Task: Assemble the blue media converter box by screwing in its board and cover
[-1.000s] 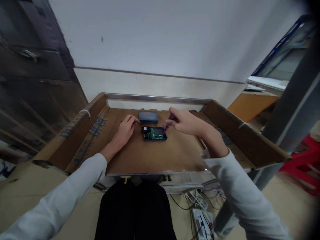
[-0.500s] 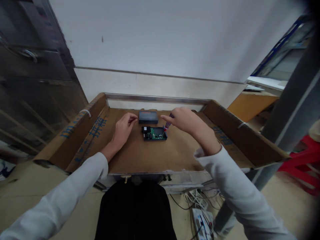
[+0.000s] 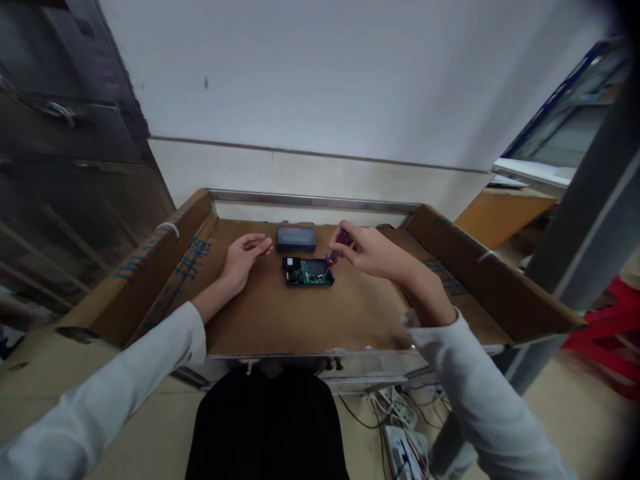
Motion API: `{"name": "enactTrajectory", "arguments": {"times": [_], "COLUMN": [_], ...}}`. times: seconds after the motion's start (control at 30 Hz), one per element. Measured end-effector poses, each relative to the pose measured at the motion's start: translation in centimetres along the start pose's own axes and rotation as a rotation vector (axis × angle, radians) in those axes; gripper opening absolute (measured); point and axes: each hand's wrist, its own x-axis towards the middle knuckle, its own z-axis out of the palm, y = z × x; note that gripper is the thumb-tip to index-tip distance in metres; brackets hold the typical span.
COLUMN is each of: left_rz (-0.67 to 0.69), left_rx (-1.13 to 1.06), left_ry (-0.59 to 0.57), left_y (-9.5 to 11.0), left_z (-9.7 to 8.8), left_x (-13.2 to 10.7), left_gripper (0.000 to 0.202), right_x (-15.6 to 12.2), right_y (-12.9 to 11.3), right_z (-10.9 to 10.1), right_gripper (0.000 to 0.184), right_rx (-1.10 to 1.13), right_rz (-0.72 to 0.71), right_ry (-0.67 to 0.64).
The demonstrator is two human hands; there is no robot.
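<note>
A green circuit board [image 3: 314,277] lies inside a black open housing [image 3: 317,265] on the cardboard surface. My right hand [image 3: 367,249] is closed around the handle of a screwdriver [image 3: 332,259], purplish with a red lower part. Its shaft slants down to the right end of the board. To the left of the housing, my left hand [image 3: 244,259] is held with thumb and fingertips pinched together; anything between them is too small to make out. Just behind the board lies a dark box-like case [image 3: 296,239], touched by neither hand.
Cardboard walls [image 3: 493,267] border the work surface on both sides, with a metal rail [image 3: 315,199] at the back. Power strips [image 3: 400,447] and tangled cables lie on the floor below. A grey post [image 3: 585,233] and a red stool [image 3: 607,333] stand at the right.
My left hand has drawn back slightly left from the case, its fingers turned more upward. My right hand has shifted its grip on the screwdriver, fingers now curled round the handle. The view has tilted slightly.
</note>
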Motion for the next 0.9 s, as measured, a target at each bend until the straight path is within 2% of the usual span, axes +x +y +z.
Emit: {"name": "enactTrajectory", "arguments": {"times": [0.1,0.2,0.3,0.4,0.53,0.6,0.73,0.83,0.9], "left_rz": [-0.119,-0.181,-0.185,-0.205,-0.296,-0.347,-0.434,-0.458,-0.450], "left_rx": [-0.093,-0.120,-0.109,-0.116,-0.220,-0.276,-0.348,-0.372,-0.385], "left_ry": [0.009,0.013,0.015,0.006,-0.003,0.000,-0.016,-0.067,-0.089], "left_y": [0.2,0.3,0.3,0.3,0.7,1.0,1.6,1.8,1.9], "left_z": [0.0,0.1,0.0,-0.1,0.1,0.4,1.1,1.5,1.6], "left_x": [0.0,0.0,0.1,-0.1,-1.2,-1.9,-2.9,-3.3,-3.3], "left_gripper": [0.018,0.013,0.012,0.011,0.007,0.005,0.010,0.012,0.012], "right_x": [0.1,0.2,0.3,0.4,0.4,0.3,-0.3,-0.8,-0.9], "right_y": [-1.0,-2.2,-3.1,-3.8,-4.0,-3.8,-3.1,-3.1,-3.2], "right_z": [-0.3,-0.5,-0.2,0.7,1.8,1.9,1.1,1.0,1.7], "right_gripper": [0.014,0.023,0.029,0.027,0.023,0.022,0.020,0.021,0.022], "right_rx": [-0.124,-0.212,-0.262,-0.343,-0.485,-0.477,-0.298,-0.089,0.034], "right_rz": [0.120,0.199,0.219,0.227,0.230,0.229,0.122,-0.074,-0.192], "right_ry": [0.025,0.004,-0.003,0.056,0.153,0.162,0.212,0.331,0.357]}}
